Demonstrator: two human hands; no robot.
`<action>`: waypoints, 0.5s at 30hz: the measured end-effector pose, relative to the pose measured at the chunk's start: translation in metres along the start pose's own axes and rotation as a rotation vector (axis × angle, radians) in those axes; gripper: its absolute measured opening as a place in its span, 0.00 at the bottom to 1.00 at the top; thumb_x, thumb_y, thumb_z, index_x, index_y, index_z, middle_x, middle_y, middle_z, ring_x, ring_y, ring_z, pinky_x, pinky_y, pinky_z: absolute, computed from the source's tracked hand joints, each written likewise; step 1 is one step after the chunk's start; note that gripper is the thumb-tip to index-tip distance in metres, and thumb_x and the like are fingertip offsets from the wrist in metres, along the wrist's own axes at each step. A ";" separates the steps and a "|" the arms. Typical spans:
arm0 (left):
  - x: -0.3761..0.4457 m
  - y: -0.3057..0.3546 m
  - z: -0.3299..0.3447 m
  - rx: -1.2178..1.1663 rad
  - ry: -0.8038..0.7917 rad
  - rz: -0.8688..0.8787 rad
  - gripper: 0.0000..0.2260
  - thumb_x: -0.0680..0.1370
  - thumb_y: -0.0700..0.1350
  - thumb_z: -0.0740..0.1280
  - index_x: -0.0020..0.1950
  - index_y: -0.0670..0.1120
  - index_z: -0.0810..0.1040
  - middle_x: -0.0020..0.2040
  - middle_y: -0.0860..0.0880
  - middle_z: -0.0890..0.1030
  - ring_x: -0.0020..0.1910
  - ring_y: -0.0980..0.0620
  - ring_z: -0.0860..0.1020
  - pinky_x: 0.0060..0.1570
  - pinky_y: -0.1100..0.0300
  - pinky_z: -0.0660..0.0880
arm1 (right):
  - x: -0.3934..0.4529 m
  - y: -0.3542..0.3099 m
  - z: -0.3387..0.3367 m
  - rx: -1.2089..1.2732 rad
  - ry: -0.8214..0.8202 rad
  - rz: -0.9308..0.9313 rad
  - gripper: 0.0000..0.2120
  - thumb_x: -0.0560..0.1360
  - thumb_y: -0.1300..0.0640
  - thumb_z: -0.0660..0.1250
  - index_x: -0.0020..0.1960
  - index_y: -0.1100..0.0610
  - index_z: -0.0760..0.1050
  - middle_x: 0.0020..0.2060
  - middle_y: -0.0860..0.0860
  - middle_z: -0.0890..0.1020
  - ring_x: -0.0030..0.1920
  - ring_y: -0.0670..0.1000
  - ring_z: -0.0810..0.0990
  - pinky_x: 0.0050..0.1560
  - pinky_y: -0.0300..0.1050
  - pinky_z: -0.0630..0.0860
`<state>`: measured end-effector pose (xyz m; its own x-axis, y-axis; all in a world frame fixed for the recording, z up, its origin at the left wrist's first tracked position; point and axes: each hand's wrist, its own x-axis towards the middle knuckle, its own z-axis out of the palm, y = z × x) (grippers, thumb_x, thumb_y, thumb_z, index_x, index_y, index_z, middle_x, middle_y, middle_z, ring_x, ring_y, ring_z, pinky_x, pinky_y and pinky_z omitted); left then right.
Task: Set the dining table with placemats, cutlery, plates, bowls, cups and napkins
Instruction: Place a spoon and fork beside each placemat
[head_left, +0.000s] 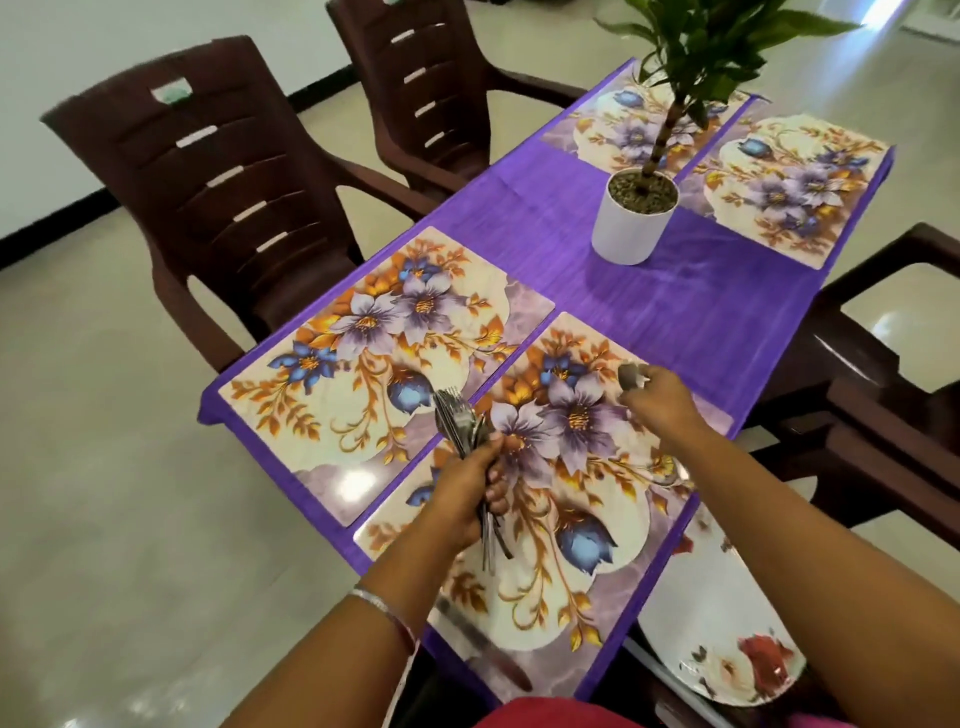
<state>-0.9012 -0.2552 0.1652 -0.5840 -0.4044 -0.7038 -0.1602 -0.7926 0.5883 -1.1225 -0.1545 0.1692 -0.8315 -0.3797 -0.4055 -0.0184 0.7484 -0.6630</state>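
Gripping a bundle of cutlery (465, 431), the left hand (470, 491) hovers over the nearest placemat (566, 525) at the near end of the surface (649, 291); its grip is wrapped tight round the handles. The right hand (660, 402) pinches one blurred piece of cutlery (631, 375) above that mat's far right corner. A second placemat (384, 358) lies along the left edge, two more (795, 182) at the far end, beside a potted plant (636, 218). A floral plate (727, 649) sits below the near right edge.
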 end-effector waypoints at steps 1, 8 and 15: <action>0.009 0.004 0.001 0.011 0.012 -0.004 0.10 0.83 0.46 0.60 0.47 0.42 0.76 0.23 0.53 0.63 0.18 0.58 0.60 0.19 0.68 0.57 | 0.006 0.002 0.000 -0.103 0.002 -0.047 0.20 0.71 0.64 0.68 0.62 0.63 0.73 0.49 0.61 0.80 0.50 0.62 0.79 0.45 0.48 0.74; 0.056 0.016 0.006 0.018 0.030 -0.040 0.11 0.83 0.45 0.58 0.48 0.43 0.78 0.22 0.53 0.63 0.17 0.59 0.59 0.19 0.69 0.57 | 0.045 0.007 0.016 -0.470 -0.002 -0.316 0.24 0.75 0.66 0.63 0.71 0.58 0.69 0.57 0.64 0.74 0.58 0.63 0.75 0.55 0.47 0.71; 0.070 0.008 0.007 0.066 0.026 -0.087 0.13 0.84 0.45 0.57 0.49 0.42 0.78 0.23 0.53 0.63 0.18 0.58 0.59 0.18 0.68 0.58 | 0.062 0.010 0.027 -0.466 0.047 -0.371 0.19 0.78 0.60 0.63 0.68 0.57 0.73 0.56 0.61 0.77 0.55 0.62 0.77 0.54 0.48 0.73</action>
<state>-0.9485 -0.2867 0.1235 -0.5448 -0.3478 -0.7631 -0.2617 -0.7940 0.5487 -1.1588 -0.1851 0.1200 -0.7462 -0.6451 -0.1641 -0.5456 0.7340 -0.4045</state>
